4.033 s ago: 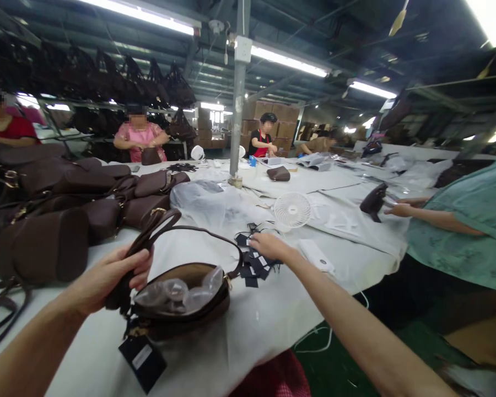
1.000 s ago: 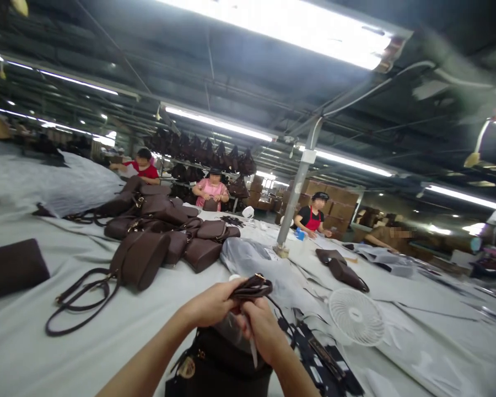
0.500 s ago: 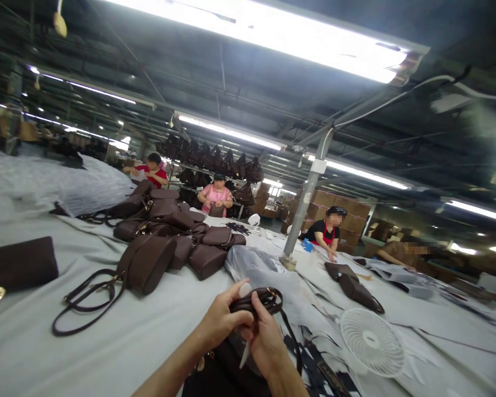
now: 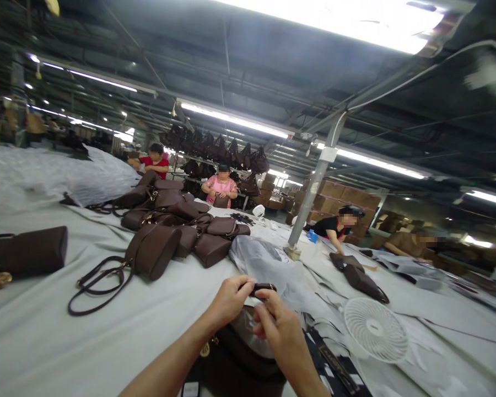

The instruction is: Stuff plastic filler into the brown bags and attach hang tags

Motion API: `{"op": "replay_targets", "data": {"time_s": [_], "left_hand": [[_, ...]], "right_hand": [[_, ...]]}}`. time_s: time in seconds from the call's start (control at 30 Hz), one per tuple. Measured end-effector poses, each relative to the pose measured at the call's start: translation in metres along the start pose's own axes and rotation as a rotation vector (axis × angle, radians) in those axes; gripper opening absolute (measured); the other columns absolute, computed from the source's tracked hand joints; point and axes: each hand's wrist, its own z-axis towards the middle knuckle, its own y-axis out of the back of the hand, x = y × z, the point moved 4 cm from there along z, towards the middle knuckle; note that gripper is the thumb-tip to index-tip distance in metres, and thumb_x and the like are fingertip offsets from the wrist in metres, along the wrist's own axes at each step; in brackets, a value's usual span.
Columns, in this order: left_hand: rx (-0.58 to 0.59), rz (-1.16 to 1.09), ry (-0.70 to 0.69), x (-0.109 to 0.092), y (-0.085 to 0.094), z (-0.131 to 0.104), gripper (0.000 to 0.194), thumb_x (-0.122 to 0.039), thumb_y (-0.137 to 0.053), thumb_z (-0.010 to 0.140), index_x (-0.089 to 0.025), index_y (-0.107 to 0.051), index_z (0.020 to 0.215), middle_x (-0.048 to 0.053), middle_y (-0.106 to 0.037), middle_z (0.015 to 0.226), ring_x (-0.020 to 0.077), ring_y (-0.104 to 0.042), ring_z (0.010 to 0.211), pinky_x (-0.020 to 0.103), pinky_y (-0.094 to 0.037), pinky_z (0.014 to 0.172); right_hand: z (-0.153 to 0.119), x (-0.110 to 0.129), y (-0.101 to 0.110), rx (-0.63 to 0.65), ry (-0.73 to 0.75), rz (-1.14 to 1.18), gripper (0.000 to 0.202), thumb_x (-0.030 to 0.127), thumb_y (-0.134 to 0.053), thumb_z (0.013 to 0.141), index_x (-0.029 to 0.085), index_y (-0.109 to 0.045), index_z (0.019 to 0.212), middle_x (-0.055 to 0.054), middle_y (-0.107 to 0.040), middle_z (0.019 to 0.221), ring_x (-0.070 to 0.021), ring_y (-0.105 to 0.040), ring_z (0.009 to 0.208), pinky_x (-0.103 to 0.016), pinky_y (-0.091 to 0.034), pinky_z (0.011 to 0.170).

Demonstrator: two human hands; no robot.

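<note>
My left hand (image 4: 230, 298) is closed on one end of a small coiled dark brown strap (image 4: 265, 286). My right hand (image 4: 278, 320) pinches the same strap from the right, its lower fingers curled. Below both hands stands a dark brown bag (image 4: 242, 364) with clear plastic at its top and a gold round charm (image 4: 205, 349) on its left side. White material shows between the hands, just under the strap; what it is I cannot make out.
Brown bags lie piled (image 4: 176, 212) at the left centre, and another (image 4: 45, 248) at far left. A grey plastic bag (image 4: 256, 262), a metal post (image 4: 314, 190) and a white fan (image 4: 375, 330) stand beyond and right. Several people work around the table (image 4: 119, 353).
The strap bundle has changed from a looped coil with a hanging end to a small compact roll. My hands are farther apart, and the bag below shows more. The view has shifted slightly.
</note>
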Motion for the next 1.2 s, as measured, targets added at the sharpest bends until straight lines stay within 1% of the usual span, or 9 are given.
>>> {"op": "replay_targets", "data": {"time_s": [0.07, 0.13, 0.23, 0.33, 0.4, 0.53, 0.83, 1.07, 1.2], "left_hand": [[0.042, 0.036, 0.000, -0.001, -0.003, -0.002, 0.031, -0.033, -0.043, 0.089, -0.015, -0.067, 0.081, 0.002, -0.065, 0.077, 0.0179, -0.057, 0.077, 0.026, -0.045, 0.072], [0.062, 0.088, -0.004, -0.002, -0.003, -0.003, 0.028, -0.026, -0.042, 0.087, -0.016, -0.068, 0.082, 0.002, -0.064, 0.078, 0.0176, -0.057, 0.078, 0.026, -0.043, 0.072], [0.053, 0.172, -0.022, -0.005, -0.001, -0.005, 0.029, -0.021, -0.040, 0.085, -0.016, -0.069, 0.084, 0.004, -0.063, 0.083, 0.0184, -0.057, 0.082, 0.027, -0.043, 0.075], [0.061, 0.155, -0.067, -0.010, -0.004, -0.005, 0.031, -0.026, -0.040, 0.090, -0.016, -0.069, 0.085, 0.005, -0.065, 0.084, 0.0187, -0.058, 0.082, 0.027, -0.043, 0.077], [0.054, 0.086, -0.093, -0.013, -0.007, -0.005, 0.031, -0.026, -0.040, 0.091, -0.016, -0.069, 0.085, 0.004, -0.067, 0.082, 0.0180, -0.058, 0.080, 0.026, -0.044, 0.076], [-0.007, 0.006, -0.107, -0.015, -0.012, -0.005, 0.027, -0.023, -0.043, 0.090, -0.016, -0.069, 0.094, 0.003, -0.068, 0.085, 0.0172, -0.061, 0.082, 0.025, -0.046, 0.077], [-0.034, 0.124, -0.060, -0.010, -0.015, -0.013, 0.033, -0.020, -0.045, 0.089, -0.019, -0.053, 0.121, 0.003, -0.070, 0.088, 0.0163, -0.064, 0.072, 0.026, -0.047, 0.070], [-0.033, 0.195, -0.106, -0.007, -0.016, -0.015, 0.017, -0.021, -0.042, 0.091, -0.022, -0.047, 0.107, 0.002, -0.067, 0.083, 0.0176, -0.065, 0.071, 0.026, -0.045, 0.066], [0.014, 0.217, -0.133, -0.009, -0.017, -0.016, 0.015, -0.021, -0.043, 0.090, -0.022, -0.046, 0.105, 0.003, -0.068, 0.084, 0.0180, -0.065, 0.073, 0.026, -0.045, 0.067]], "right_hand": [[-0.001, 0.008, 0.003, 0.105, 0.067, 0.109, 0.025, 0.040, -0.068, 0.078, 0.020, -0.067, 0.094, -0.004, -0.069, 0.077, -0.0201, -0.067, 0.071, -0.030, -0.054, 0.063], [0.000, 0.015, 0.005, 0.229, 0.069, 0.269, 0.038, 0.036, -0.077, 0.070, 0.021, -0.067, 0.103, -0.004, -0.069, 0.093, -0.0214, -0.066, 0.086, -0.032, -0.054, 0.076], [0.003, 0.020, 0.010, 0.307, 0.021, 0.353, 0.052, 0.038, -0.079, 0.068, 0.024, -0.064, 0.116, -0.004, -0.068, 0.097, -0.0195, -0.065, 0.086, -0.033, -0.053, 0.080], [0.008, 0.020, 0.021, 0.176, 0.002, 0.240, 0.038, 0.053, -0.067, 0.077, 0.020, -0.070, 0.094, -0.005, -0.066, 0.091, -0.0142, -0.061, 0.067, -0.024, -0.050, 0.056], [0.011, 0.020, 0.026, 0.069, 0.018, 0.209, 0.043, 0.059, -0.065, 0.076, 0.017, -0.069, 0.081, -0.005, -0.064, 0.087, -0.0077, -0.050, 0.050, -0.019, -0.037, 0.040], [0.016, 0.011, 0.026, 0.017, -0.077, 0.365, 0.047, 0.061, -0.068, 0.071, 0.015, -0.062, 0.083, 0.002, -0.059, 0.064, -0.0018, -0.032, 0.034, -0.017, -0.020, 0.032], [0.022, -0.001, 0.016, 0.043, -0.290, 0.324, 0.040, 0.039, -0.072, 0.068, 0.019, -0.047, 0.091, 0.001, -0.066, 0.063, -0.0087, -0.054, 0.039, -0.015, -0.035, 0.033], [0.020, 0.004, 0.017, 0.011, -0.350, 0.365, 0.050, 0.028, -0.071, 0.067, 0.015, -0.049, 0.110, 0.002, -0.064, 0.061, -0.0119, -0.061, 0.046, -0.017, -0.044, 0.038], [0.020, 0.008, 0.019, 0.033, -0.338, 0.357, 0.045, 0.031, -0.070, 0.064, 0.014, -0.056, 0.103, 0.002, -0.063, 0.059, -0.0103, -0.058, 0.045, -0.016, -0.043, 0.037]]}}
